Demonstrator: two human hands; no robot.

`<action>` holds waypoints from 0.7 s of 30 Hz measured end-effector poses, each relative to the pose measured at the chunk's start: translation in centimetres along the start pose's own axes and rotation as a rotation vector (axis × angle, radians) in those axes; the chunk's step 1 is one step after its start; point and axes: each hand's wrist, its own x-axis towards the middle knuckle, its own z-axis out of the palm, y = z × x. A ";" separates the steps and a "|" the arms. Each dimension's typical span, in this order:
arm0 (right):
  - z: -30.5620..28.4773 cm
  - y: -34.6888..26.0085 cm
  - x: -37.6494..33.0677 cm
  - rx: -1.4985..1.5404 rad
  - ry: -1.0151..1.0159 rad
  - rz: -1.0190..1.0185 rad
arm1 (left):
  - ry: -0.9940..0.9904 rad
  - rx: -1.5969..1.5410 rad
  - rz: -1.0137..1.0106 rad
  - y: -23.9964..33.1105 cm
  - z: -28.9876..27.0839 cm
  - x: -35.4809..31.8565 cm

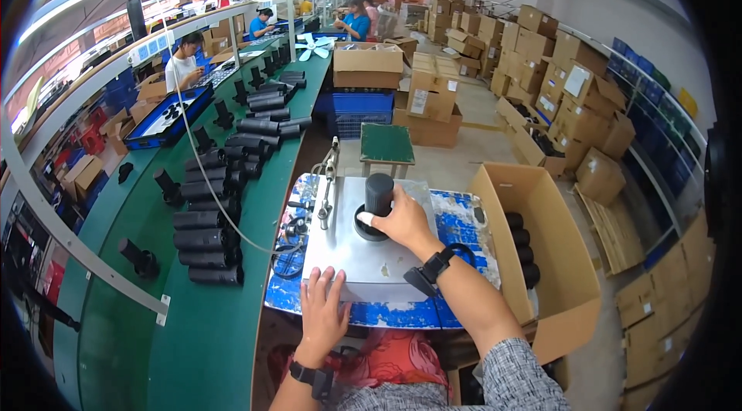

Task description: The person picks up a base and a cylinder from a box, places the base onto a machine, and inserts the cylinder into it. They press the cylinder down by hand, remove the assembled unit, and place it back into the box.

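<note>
Black cylinder [379, 191] upright at 12 o'clock on metal box [346, 249]; right hand [406, 221] clamped round its lower part. Probably light, stiff, slickish; grip low. Left hand [325, 312]: 7 o'clock, fingers slightly apart.

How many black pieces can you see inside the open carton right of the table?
4 black pieces show, in a row along the left side of the carton: one farthest, two in the middle, one nearest. More may be hidden beneath or behind the wall.
</note>
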 end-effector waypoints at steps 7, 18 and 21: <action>1.5 1.0 0.8 0.117 0.107 -0.116 | -0.023 -0.023 0.010 -0.1 0.0 0.0; -0.4 2.3 1.2 0.227 -0.051 -0.079 | 0.015 -0.024 0.030 0.0 -1.1 0.6; -1.2 3.7 1.8 0.334 -0.172 -0.144 | 0.163 -0.117 0.063 -2.6 -1.9 1.7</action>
